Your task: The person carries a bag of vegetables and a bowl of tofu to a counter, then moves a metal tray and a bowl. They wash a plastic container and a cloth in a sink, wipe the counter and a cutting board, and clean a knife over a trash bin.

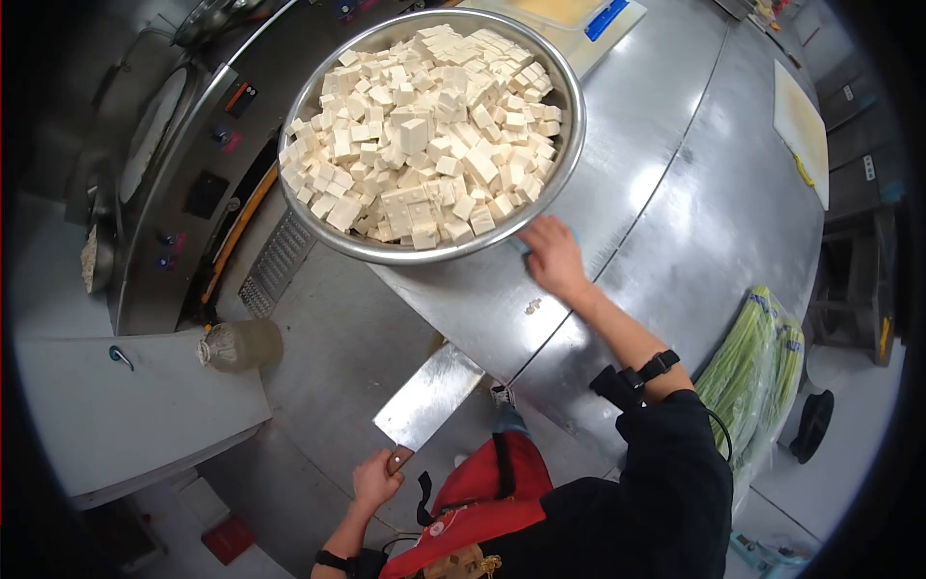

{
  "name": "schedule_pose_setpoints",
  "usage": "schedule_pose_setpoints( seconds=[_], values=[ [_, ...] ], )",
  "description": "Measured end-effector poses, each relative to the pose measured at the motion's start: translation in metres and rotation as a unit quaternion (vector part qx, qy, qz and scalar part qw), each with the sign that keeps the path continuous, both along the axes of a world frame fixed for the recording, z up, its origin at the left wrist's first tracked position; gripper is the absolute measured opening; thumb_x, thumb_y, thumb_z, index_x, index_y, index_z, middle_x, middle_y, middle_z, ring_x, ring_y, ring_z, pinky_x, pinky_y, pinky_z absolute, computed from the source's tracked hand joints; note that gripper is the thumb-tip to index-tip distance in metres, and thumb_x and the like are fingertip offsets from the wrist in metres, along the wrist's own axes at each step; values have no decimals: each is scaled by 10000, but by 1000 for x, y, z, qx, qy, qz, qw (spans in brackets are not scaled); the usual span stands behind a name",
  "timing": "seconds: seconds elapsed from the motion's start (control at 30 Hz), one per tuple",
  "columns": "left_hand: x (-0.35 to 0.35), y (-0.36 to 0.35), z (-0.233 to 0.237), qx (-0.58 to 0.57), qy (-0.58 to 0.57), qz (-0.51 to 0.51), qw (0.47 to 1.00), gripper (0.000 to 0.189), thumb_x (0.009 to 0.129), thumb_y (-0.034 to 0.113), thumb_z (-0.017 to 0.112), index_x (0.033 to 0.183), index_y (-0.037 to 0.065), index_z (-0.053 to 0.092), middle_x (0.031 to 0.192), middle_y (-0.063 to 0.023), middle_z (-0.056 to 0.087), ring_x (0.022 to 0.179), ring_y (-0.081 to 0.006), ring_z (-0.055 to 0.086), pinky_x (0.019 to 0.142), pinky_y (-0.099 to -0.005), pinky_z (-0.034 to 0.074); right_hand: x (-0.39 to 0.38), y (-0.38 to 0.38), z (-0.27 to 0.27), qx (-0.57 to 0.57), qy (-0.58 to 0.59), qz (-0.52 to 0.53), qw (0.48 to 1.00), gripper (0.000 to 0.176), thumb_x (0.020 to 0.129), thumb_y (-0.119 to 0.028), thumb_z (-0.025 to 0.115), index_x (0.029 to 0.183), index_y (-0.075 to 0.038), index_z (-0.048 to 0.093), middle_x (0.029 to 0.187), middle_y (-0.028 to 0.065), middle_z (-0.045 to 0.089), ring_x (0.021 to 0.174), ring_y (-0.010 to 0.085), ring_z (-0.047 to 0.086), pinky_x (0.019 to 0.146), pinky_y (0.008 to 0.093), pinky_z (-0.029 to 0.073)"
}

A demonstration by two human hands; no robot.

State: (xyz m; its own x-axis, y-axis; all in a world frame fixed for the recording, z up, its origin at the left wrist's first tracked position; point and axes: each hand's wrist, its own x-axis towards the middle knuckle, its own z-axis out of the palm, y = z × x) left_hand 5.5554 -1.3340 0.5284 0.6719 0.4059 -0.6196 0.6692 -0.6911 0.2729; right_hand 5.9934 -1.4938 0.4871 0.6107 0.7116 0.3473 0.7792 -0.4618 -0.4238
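A large round metal bowl [577, 154] heaped with cubes of white tofu [415, 135] stands at the corner of the steel table. My right hand [554, 253] is at the bowl's lower right rim, its fingers closed round something small and bluish-green that I cannot make out. Low in the view, my left hand [374, 477] grips the wooden handle of a wide cleaver [429, 398]. The cleaver's flat blade points up and to the right, near the table's corner and over the floor.
The steel table [666, 241] bears a white cutting board [801, 130] with a yellow-handled item and bagged green vegetables [757, 367]. Behind the bowl lies another board [617, 34]. A cooking range [207, 174] and a cloudy jar [246, 345] are at the left.
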Motion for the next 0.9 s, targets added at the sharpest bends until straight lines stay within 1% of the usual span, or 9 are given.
schedule_pose_setpoints(
  seconds=[0.1,0.2,0.3,0.4,0.5,0.63,0.77,0.83,0.9],
  values=[
    [1,2,-7,12,-5,-22,1000,277,611,200,616,837,85,506,827,-119,548,795,-337,552,654,-439,435,-37,5,9,28,12,121,992,447,606,8,498,1034,-98,573,1173,75,514,1141,267,434,943,395,340],
    [4,3,-7,7,-16,-26,1000,289,615,205,614,857,89,506,847,-118,544,805,-337,550,660,-442,433,-20,17,6,16,106,304,946,433,604,32,474,1000,-98,590,1159,72,524,1115,268,450,920,386,359],
    [2,0,-12,-1,-24,-37,999,298,623,208,611,876,94,503,862,-116,543,801,-337,552,654,-444,435,12,23,9,74,166,338,923,426,606,34,456,982,-104,604,1143,62,538,1096,265,455,914,396,342],
    [20,-1,-17,-28,-27,-73,997,296,631,204,606,888,101,503,869,-111,542,803,-337,553,660,-444,441,34,20,-12,33,125,169,977,422,612,29,442,961,-125,621,1118,49,556,1083,237,459,911,386,319],
    [24,-9,-22,-19,-40,-95,995,304,609,195,595,887,108,508,836,-119,543,790,-344,551,653,-447,444,3,20,-1,7,93,177,980,416,621,14,443,958,-145,626,1096,26,570,1072,209,461,909,368,303],
    [34,5,-25,-26,-34,-139,989,284,641,183,599,897,106,506,871,-109,543,803,-338,558,689,-444,451,-21,6,-12,13,129,302,945,381,594,42,441,851,-140,655,1005,27,607,1016,202,502,876,361,338],
    [50,17,-33,-31,-45,-187,981,285,629,165,587,899,105,520,860,-105,551,812,-321,561,694,-434,452,-34,-20,8,65,292,290,909,390,583,55,414,867,-70,650,953,105,609,951,262,536,883,361,380],
    [54,29,-38,-35,-61,-207,976,286,627,161,583,902,105,526,862,-105,554,811,-317,562,697,-428,453,-32,-44,24,165,350,215,897,398,646,59,379,939,-40,631,952,94,617,950,220,549,897,337,382],
    [59,39,-41,-35,-65,-227,971,287,626,159,580,903,105,529,864,-103,557,806,-314,564,698,-422,454,-8,-72,39,190,404,108,888,398,718,41,363,1023,-46,602,1005,65,607,975,155,530,882,299,396]
  ],
)
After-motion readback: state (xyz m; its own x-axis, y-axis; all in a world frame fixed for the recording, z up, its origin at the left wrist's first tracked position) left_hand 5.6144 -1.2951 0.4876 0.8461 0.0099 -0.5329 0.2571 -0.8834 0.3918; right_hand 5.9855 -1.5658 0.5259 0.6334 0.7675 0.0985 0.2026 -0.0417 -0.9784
